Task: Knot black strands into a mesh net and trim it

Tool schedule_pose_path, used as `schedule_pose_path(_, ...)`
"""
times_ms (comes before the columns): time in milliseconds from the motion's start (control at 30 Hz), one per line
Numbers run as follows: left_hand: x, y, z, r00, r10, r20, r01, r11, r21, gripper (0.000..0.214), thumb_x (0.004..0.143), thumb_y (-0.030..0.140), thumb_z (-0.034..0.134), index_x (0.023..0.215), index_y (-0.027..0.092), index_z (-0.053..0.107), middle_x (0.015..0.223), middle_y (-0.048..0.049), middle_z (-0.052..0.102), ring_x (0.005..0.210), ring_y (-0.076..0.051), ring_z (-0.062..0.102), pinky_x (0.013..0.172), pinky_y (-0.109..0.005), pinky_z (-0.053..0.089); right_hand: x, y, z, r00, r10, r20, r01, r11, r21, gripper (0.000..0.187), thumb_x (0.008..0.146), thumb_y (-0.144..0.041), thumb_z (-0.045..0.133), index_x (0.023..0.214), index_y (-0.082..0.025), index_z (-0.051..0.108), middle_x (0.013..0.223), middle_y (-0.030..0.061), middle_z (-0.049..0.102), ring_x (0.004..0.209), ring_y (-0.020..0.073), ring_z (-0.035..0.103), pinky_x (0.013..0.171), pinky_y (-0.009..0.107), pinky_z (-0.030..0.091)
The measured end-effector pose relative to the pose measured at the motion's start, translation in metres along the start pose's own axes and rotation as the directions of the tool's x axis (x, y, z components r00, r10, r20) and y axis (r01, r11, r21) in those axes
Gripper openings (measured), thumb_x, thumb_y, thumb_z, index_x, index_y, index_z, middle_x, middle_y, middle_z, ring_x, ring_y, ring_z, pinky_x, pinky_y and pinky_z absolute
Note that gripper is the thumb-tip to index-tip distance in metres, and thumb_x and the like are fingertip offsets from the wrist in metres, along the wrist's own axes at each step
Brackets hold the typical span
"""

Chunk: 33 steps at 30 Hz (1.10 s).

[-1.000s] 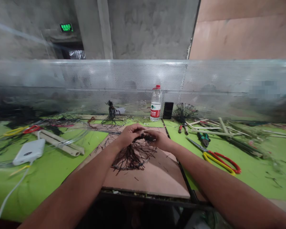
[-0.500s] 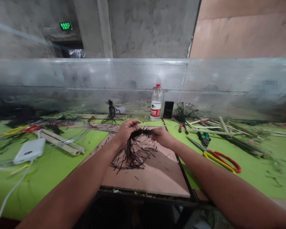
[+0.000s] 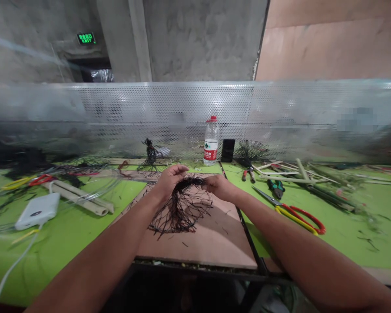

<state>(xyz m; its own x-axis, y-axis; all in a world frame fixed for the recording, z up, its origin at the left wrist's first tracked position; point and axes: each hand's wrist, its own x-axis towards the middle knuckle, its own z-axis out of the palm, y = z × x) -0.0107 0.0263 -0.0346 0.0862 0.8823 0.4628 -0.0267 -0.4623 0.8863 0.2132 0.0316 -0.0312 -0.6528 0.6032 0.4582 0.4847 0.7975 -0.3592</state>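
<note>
A bundle of thin dark wiry strands [image 3: 179, 208] fans out like a small tree over a pinkish wooden board [image 3: 215, 250]. My left hand [image 3: 169, 181] is closed at the bundle's upper left, with thumb and fingers around its gathered part. From the other side, my right hand [image 3: 219, 187] pinches the dark top end, which bends over to the right. The strands hang below and between both hands, their lower tips close to or on the board. My fingertips partly hide the gathered end.
Right: red-and-yellow scissors [image 3: 299, 217], green-black pliers [image 3: 276, 189], bamboo strips [image 3: 299, 171]. Behind: a water bottle [image 3: 210, 145], a phone [image 3: 228, 150], another dark bundle [image 3: 150, 154] before a perforated metal screen [image 3: 189, 100]. Left: a white power bank [image 3: 38, 211] with cable, bamboo tubes [image 3: 78, 198].
The whole view has shifted slightly, so things appear a little further left. Both hands keep their hold on the strands, with hardly any movement.
</note>
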Motion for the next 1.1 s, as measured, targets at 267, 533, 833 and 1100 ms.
schedule_pose_path(267, 0.002, 0.015, -0.01, 0.997, 0.064, 0.05, -0.063, 0.998, -0.029, 0.043, 0.07, 0.037, 0.07, 0.107, 0.017, 0.06, 0.098, -0.0047, 0.061, 0.089, -0.014, 0.056, 0.086, -0.03, 0.043, -0.001, 0.006, 0.003, 0.939, 0.332, -0.092, -0.265, 0.865, 0.426, 0.012, 0.067, -0.011, 0.046, 0.067, -0.017, 0.056, 0.054, -0.0031, 0.047, 0.052, 0.0106, 0.043, 0.051, 0.022, 0.034)
schedule_pose_path(533, 0.011, 0.012, -0.024, 0.989, 0.07, -0.132, -0.043, 0.979, 0.2, 0.048, 0.074, 0.048, 0.063, 0.105, 0.012, 0.062, 0.095, -0.0085, 0.064, 0.085, -0.017, 0.057, 0.081, -0.03, 0.045, 0.002, 0.015, 0.009, 0.887, 0.278, -0.369, -0.194, 0.949, 0.248, 0.026, 0.071, -0.012, 0.048, 0.089, -0.018, 0.064, 0.087, 0.0063, 0.064, 0.08, 0.0177, 0.056, 0.076, 0.033, 0.043)
schedule_pose_path(833, 0.005, 0.014, -0.029, 0.941, -0.038, 0.337, -0.124, 0.886, 0.446, 0.066, 0.069, 0.05, 0.067, 0.128, 0.022, 0.052, 0.134, -0.0099, 0.05, 0.121, -0.027, 0.047, 0.101, -0.038, 0.035, -0.002, -0.016, 0.005, 0.905, 0.373, -0.202, -0.23, 0.831, 0.507, 0.045, 0.082, -0.046, 0.051, 0.119, -0.02, 0.052, 0.09, 0.0048, 0.061, 0.067, 0.0135, 0.056, 0.058, 0.027, 0.045)
schedule_pose_path(1100, 0.011, -0.001, -0.014, 0.996, 0.0, 0.089, -0.037, 0.908, 0.418, 0.038, 0.066, 0.044, 0.07, 0.091, 0.016, 0.066, 0.082, -0.003, 0.065, 0.076, -0.019, 0.059, 0.07, -0.029, 0.044, -0.001, -0.011, 0.01, 0.852, 0.34, -0.397, -0.222, 0.923, 0.313, 0.03, 0.083, -0.048, 0.051, 0.084, -0.018, 0.051, 0.071, -0.0002, 0.051, 0.063, 0.0132, 0.048, 0.058, 0.026, 0.039)
